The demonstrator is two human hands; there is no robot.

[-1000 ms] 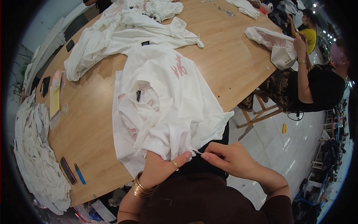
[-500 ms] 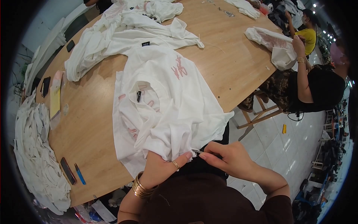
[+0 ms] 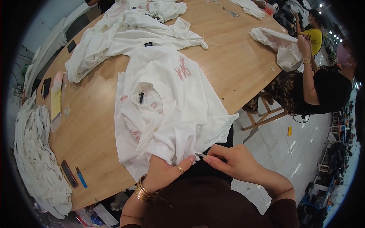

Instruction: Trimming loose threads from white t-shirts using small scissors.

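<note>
A white T-shirt (image 3: 190, 104) with pink lettering lies partly on the table, its lower part bunched toward me over the table's near edge. My left hand (image 3: 163, 173) is closed on the bunched cloth, thumb on top and the other fingers hidden under the fabric. To its right, my right hand (image 3: 239, 163) pinches a small pointed metal tool (image 3: 200, 154). The tool's tip touches the shirt's edge beside my left thumb; its handle is hidden in my fingers, so its exact kind does not show.
Piled white shirts (image 3: 102, 41) cover the table's far left, with another white heap (image 3: 38, 152) along the left edge. Blue tweezers (image 3: 81, 176) and a dark phone (image 3: 69, 174) lie on the wooden table (image 3: 87, 125). A seated person (image 3: 323, 87) handles a white garment at the right.
The tool's tip has shifted very slightly at the cloth edge. Both my hands and the shirt stay almost where they were.
</note>
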